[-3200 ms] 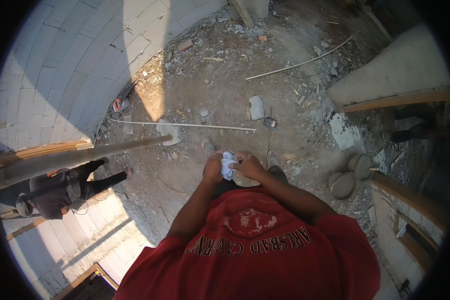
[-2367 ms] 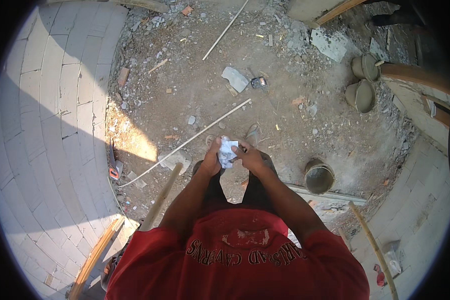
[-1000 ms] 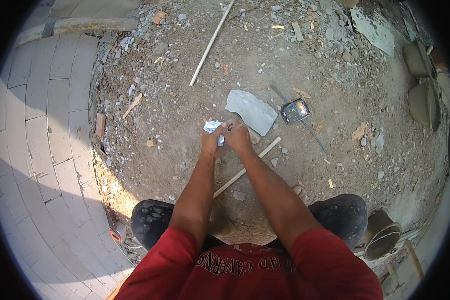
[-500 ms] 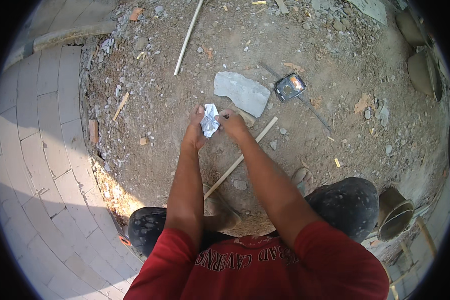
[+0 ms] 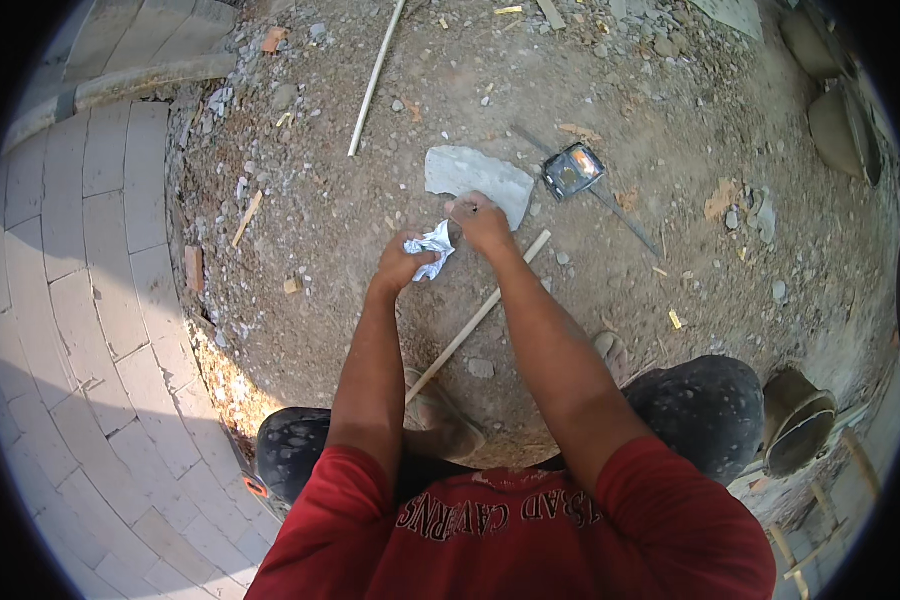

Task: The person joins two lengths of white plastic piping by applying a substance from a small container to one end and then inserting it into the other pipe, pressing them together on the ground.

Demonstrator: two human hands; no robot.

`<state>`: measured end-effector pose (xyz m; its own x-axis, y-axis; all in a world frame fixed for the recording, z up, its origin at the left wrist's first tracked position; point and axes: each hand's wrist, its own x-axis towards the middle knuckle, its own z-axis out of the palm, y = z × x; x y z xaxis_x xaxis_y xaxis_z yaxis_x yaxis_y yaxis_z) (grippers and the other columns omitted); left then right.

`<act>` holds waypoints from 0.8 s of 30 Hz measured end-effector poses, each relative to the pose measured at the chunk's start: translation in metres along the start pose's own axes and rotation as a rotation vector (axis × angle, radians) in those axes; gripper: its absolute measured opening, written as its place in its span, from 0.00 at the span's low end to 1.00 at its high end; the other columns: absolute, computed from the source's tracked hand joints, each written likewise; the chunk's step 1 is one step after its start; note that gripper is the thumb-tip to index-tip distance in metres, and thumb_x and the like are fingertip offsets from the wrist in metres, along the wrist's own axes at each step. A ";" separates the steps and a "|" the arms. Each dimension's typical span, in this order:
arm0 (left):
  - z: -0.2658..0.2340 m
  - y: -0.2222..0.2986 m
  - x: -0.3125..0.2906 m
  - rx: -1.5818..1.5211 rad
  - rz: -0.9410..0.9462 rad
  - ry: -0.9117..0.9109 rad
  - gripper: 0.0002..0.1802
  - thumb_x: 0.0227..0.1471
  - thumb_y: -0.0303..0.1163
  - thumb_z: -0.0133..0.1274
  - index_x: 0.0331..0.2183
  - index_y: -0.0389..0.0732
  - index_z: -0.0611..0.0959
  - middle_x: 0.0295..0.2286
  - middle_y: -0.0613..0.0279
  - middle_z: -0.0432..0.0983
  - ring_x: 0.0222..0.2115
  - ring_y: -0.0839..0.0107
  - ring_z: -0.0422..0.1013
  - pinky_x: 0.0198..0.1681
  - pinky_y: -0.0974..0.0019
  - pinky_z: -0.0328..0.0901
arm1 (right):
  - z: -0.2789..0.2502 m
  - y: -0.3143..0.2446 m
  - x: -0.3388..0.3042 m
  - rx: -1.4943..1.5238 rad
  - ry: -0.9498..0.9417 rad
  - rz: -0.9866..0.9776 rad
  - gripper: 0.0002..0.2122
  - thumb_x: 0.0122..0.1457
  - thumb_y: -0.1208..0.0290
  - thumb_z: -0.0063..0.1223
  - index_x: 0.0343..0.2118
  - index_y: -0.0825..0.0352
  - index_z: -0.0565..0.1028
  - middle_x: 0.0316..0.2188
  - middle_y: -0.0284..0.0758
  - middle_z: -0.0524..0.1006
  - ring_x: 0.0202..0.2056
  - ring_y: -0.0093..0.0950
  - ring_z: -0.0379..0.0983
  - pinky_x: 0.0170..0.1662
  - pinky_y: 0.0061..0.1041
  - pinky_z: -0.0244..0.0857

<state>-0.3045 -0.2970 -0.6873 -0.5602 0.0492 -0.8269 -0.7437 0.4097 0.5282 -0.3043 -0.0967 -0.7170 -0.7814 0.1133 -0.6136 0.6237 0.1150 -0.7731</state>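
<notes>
A crumpled piece of silvery foil sits in my left hand, whose thumb and fingers are closed on it. Just to the right and a little farther away is my right hand, fingers drawn together in a pinch. Whatever it may hold is too small or hidden to name. That hand shows in front of the near edge of a flat, pale grey slab lying on the dirt. The foil's far right corner comes near the right fingers; whether they touch I cannot tell.
Right of the slab lies a dark box-shaped device with a shiny face, beside a thin dark bar. A pale stick lies below my right forearm, another pale rod farther off. Buckets stand right; paving borders the left.
My right hand has come away from the foil, moving farther out and slightly right, over the slab. My left hand has turned with the foil and shifted a little right.
</notes>
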 end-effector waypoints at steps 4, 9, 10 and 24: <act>0.006 -0.008 -0.008 -0.152 0.065 -0.014 0.33 0.41 0.25 0.67 0.50 0.41 0.72 0.37 0.56 0.79 0.37 0.66 0.77 0.34 0.63 0.74 | 0.013 0.012 -0.008 -0.167 -0.140 -0.227 0.26 0.53 0.45 0.66 0.41 0.67 0.81 0.37 0.45 0.83 0.41 0.40 0.80 0.46 0.37 0.72; 0.043 -0.006 -0.004 -0.656 0.291 0.021 0.30 0.43 0.21 0.58 0.51 0.42 0.72 0.37 0.59 0.75 0.35 0.67 0.75 0.36 0.63 0.74 | 0.034 0.010 -0.016 0.288 -0.073 0.163 0.23 0.56 0.50 0.66 0.39 0.70 0.80 0.33 0.46 0.83 0.36 0.36 0.81 0.41 0.35 0.72; 0.051 -0.002 -0.008 -0.691 0.280 0.066 0.28 0.44 0.22 0.54 0.50 0.44 0.73 0.38 0.58 0.75 0.36 0.67 0.75 0.37 0.63 0.73 | 0.038 0.011 -0.016 0.272 0.072 0.124 0.22 0.56 0.52 0.65 0.38 0.71 0.80 0.32 0.47 0.83 0.34 0.36 0.81 0.40 0.35 0.72; 0.045 0.007 -0.020 -0.707 0.163 -0.013 0.20 0.47 0.25 0.57 0.45 0.40 0.77 0.32 0.62 0.79 0.27 0.72 0.75 0.23 0.68 0.68 | 0.049 0.009 -0.033 0.230 -0.003 0.173 0.24 0.60 0.47 0.57 0.38 0.69 0.80 0.31 0.47 0.83 0.37 0.42 0.80 0.44 0.39 0.71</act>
<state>-0.2818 -0.2545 -0.6759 -0.6833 0.0724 -0.7266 -0.7114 -0.2901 0.6401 -0.2743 -0.1478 -0.7114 -0.6640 0.1092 -0.7397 0.7277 -0.1329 -0.6729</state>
